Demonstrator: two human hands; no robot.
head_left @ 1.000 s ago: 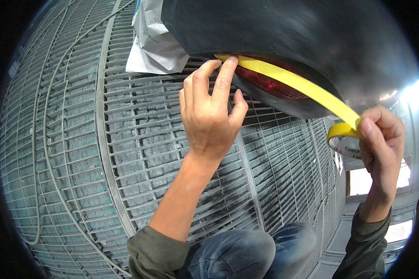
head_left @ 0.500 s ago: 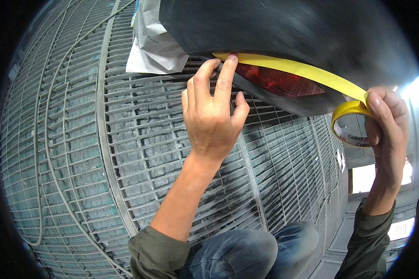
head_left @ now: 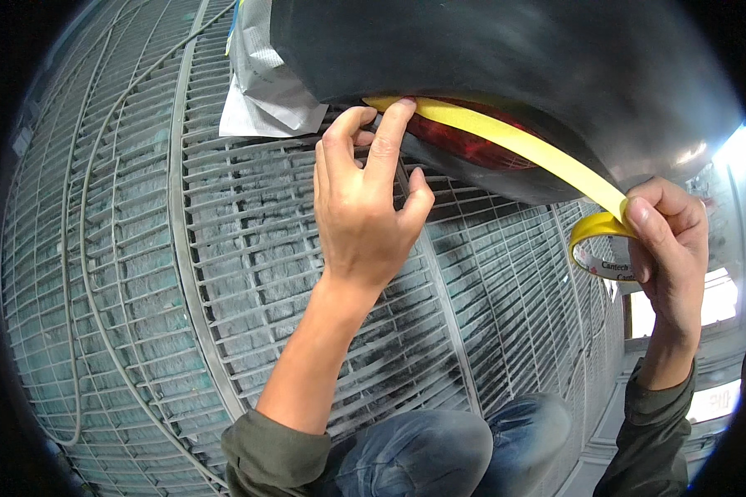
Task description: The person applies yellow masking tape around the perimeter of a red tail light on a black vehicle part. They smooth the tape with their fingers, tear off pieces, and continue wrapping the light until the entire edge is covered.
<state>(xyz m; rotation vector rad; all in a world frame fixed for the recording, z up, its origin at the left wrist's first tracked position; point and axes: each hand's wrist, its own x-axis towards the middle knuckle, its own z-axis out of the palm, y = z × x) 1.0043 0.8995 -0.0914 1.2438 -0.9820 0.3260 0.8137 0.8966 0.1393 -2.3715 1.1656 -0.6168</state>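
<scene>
A strip of yellow masking tape [head_left: 518,142] stretches from the left tip of a red lamp [head_left: 464,146] down to the right, crossing in front of the lens. The lamp sits in a dark grey body panel [head_left: 472,50]. With the index fingertip, my left hand [head_left: 365,203] presses the strip's left end against the panel; its other fingers are apart and hold nothing. My right hand [head_left: 671,240] grips the tape roll [head_left: 583,242], thumb and fingers pinching where the strip leaves it. Between the two hands the strip looks taut.
Crumpled masking paper [head_left: 269,99] hangs from the panel's left edge. Below lies a metal floor grating [head_left: 257,248], with a thin hose [head_left: 91,290] running over it at the left. My knees [head_left: 423,455] are bent at the bottom. Bright lights show at the right.
My right hand has moved down and slightly left with the roll, swinging the strip lower across the lamp. My left fingertip stays on the strip's left end.
</scene>
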